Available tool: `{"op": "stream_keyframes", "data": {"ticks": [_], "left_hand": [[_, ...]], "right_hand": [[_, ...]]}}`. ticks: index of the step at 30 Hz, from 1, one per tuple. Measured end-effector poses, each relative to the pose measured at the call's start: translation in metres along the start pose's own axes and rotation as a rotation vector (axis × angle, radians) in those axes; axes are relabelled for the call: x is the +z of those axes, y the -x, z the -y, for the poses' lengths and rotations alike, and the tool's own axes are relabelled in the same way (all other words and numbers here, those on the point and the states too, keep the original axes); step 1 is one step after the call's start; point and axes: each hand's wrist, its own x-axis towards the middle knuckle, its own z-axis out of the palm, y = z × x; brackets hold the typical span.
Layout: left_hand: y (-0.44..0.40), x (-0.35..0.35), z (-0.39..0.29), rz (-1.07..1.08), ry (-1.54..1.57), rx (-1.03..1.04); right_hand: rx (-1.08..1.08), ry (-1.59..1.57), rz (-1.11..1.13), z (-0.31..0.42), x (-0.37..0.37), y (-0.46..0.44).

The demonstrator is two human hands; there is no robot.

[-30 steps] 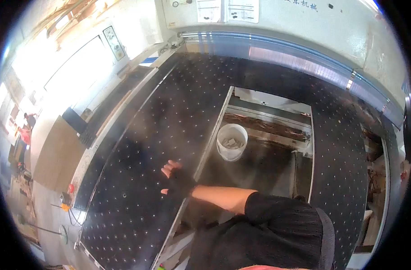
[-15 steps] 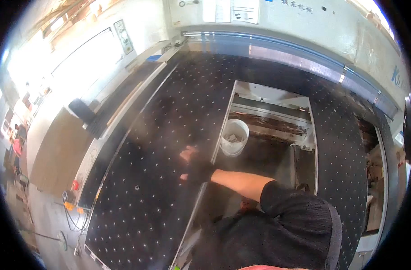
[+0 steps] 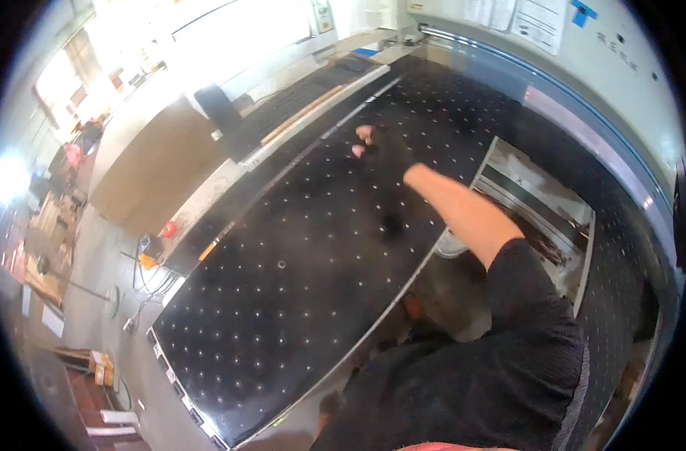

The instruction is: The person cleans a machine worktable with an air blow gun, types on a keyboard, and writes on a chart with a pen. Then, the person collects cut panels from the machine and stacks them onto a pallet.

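Observation:
My right hand (image 3: 367, 140), in a dark fingerless glove that blends with the surface, is over the far left part of a black table (image 3: 320, 248) dotted with small pale studs. Its bare fingertips and thumb show apart, with nothing visible between them. The bare forearm and black sleeve (image 3: 531, 286) cross over the table's rectangular opening. A white bucket (image 3: 452, 244) in that opening is mostly hidden behind the forearm. My left hand is not visible.
A pale rail (image 3: 320, 113) runs along the table's left side. Beyond it are a brown board (image 3: 155, 173), a red button (image 3: 169, 229) and cables. A machine with a long roller (image 3: 493, 49) and posted papers (image 3: 540, 22) spans the back. A person (image 3: 87, 139) is at far left.
My right hand has moved away from the body, over the table toward its far left side. The view has turned left, and the forearm now covers much of the bucket.

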Motion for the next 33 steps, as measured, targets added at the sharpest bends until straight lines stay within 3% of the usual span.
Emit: {"op": "stream_keyframes", "data": {"ticks": [1,3,5,7,9,12,21,26,29,33], "left_hand": [[0.003,0.005,-0.003,-0.019,0.017,-0.022],[-0.001,0.027,0.002,-0.074,0.019,-0.068],[-0.003,0.055,0.003,-0.12,0.028,-0.123],[-0.007,0.088,0.005,-0.16,0.035,-0.173],[-0.01,0.123,0.006,-0.193,0.039,-0.216],[-0.006,0.171,0.014,-0.221,0.053,-0.274],[0.036,0.248,0.025,-0.335,0.117,-0.42],[0.056,0.277,0.042,-0.386,0.104,-0.444],[0.064,0.299,0.061,-0.366,-0.07,-0.37],[0.067,0.321,0.076,-0.325,-0.434,-0.182]], "right_hand": [[-0.102,-0.042,-0.149,-0.007,0.003,-0.028],[-0.039,0.009,0.095,-0.019,-0.001,-0.103],[-0.22,-0.006,0.062,-0.026,0.004,-0.163],[-0.321,0.287,0.12,-0.026,0.021,-0.222],[-0.221,0.212,0.329,-0.01,0.024,-0.256],[-0.293,0.165,0.453,-0.026,0.098,-0.309],[-0.328,0.289,0.621,0.004,0.13,-0.342],[-0.297,0.187,0.515,-0.015,0.132,-0.365],[-0.263,0.276,0.492,-0.057,0.135,-0.396],[-0.252,0.377,0.643,-0.077,0.119,-0.399]]}}
